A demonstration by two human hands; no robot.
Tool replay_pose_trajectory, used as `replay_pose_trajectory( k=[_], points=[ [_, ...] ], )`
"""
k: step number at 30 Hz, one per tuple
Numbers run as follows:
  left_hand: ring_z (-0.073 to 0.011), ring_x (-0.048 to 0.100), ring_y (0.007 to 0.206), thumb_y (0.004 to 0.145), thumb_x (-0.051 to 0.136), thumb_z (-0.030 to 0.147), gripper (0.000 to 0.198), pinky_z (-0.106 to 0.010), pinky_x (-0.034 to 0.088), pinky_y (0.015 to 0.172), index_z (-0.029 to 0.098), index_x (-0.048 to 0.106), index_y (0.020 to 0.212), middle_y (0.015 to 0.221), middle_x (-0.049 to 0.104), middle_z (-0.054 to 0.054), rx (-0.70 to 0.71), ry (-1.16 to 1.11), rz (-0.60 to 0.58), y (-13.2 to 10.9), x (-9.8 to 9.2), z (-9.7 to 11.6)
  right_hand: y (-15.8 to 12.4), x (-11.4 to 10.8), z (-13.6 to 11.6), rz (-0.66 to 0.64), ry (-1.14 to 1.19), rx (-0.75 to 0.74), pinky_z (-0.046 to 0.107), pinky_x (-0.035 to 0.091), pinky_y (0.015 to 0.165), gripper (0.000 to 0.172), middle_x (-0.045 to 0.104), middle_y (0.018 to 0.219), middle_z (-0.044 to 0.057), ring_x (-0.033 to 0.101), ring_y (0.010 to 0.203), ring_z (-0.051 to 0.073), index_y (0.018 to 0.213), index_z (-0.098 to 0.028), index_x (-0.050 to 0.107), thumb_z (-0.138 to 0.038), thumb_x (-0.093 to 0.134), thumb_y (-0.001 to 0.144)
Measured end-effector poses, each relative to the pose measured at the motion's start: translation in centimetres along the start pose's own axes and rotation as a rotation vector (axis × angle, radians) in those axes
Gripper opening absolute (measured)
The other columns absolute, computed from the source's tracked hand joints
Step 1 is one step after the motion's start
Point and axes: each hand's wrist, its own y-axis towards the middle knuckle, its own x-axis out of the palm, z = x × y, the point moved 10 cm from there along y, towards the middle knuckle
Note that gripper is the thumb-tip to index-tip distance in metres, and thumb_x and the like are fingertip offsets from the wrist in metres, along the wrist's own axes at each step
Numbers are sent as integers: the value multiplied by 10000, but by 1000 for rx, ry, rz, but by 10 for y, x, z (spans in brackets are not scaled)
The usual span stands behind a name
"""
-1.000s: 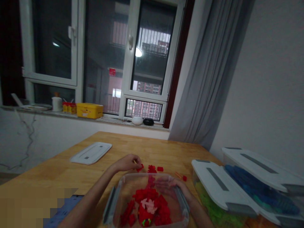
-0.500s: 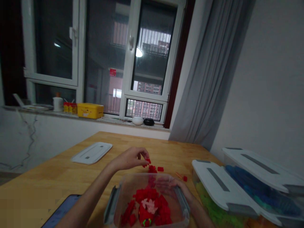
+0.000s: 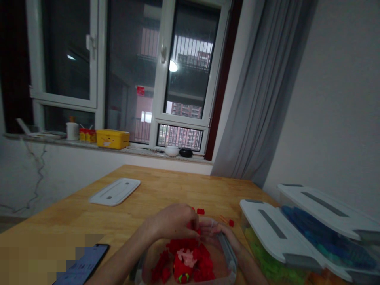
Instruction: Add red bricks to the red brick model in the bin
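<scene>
My left hand [image 3: 179, 219] is closed on a red building brick [image 3: 194, 226], low over the far side of the clear plastic box [image 3: 227, 257]. Close against it is my right hand [image 3: 214, 230], its fingers reaching in to the red bricks from the right, partly behind the box wall. The left hand covers much of what the two hands hold between them. Inside the box lie several red bricks [image 3: 204, 263] and a red piece with pink parts on top and a green-ringed spot [image 3: 182, 271].
Loose red bricks [image 3: 200, 211] and an orange stick [image 3: 223, 219] lie beyond the box. A white lid [image 3: 115, 191] sits at the far left, and a phone [image 3: 86, 263] at the near left. Lidded boxes [image 3: 267, 227] of green and blue pieces stand on the right.
My left hand has come down and right with its red brick, from above the table to the box's far rim, meeting my right hand. The right hand has hardly moved.
</scene>
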Motion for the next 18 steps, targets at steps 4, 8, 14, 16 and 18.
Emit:
replay_pose_trajectory(
  k=[4, 8, 14, 16, 18],
  points=[
    [-267, 724, 750, 770, 654, 297, 212, -298, 426, 585, 243, 810, 903, 829, 804, -84, -40, 86, -118, 1, 20, -4, -1, 5, 2, -74, 62, 11, 427, 419, 1076, 433, 767, 1074, 100, 677, 1079, 275, 1005, -165, 766, -215, 520, 652],
    [-262, 703, 674, 721, 685, 311, 172, -296, 408, 534, 247, 803, 828, 766, 792, -84, -94, 133, -167, -4, 32, -14, 0, -2, 9, -62, 68, 28, 437, 422, 1069, 440, 763, 1078, 116, 666, 1120, 277, 1019, -165, 756, -223, 518, 653],
    [-276, 703, 650, 707, 704, 323, 146, -299, 387, 499, 242, 787, 796, 740, 780, -83, -127, 153, -183, -21, 41, -24, 0, 1, 3, -78, 78, -11, 440, 388, 1109, 505, 735, 1177, 111, 669, 1121, 272, 1090, -164, 745, -202, 514, 643],
    [-297, 713, 671, 711, 701, 314, 167, -314, 398, 513, 240, 788, 832, 758, 783, -91, -147, 157, -178, -28, 42, -29, -2, 5, 0, -94, 80, -7, 446, 385, 1112, 496, 737, 1179, 106, 668, 1124, 272, 1086, -174, 750, -212, 506, 656],
    [-301, 718, 692, 721, 697, 305, 169, -320, 413, 536, 240, 783, 851, 778, 786, -87, -156, 150, -164, -35, 41, -33, -3, 8, -2, -97, 71, 2, 462, 389, 1109, 484, 743, 1164, 105, 675, 1115, 279, 1075, -187, 756, -226, 504, 663]
  ],
)
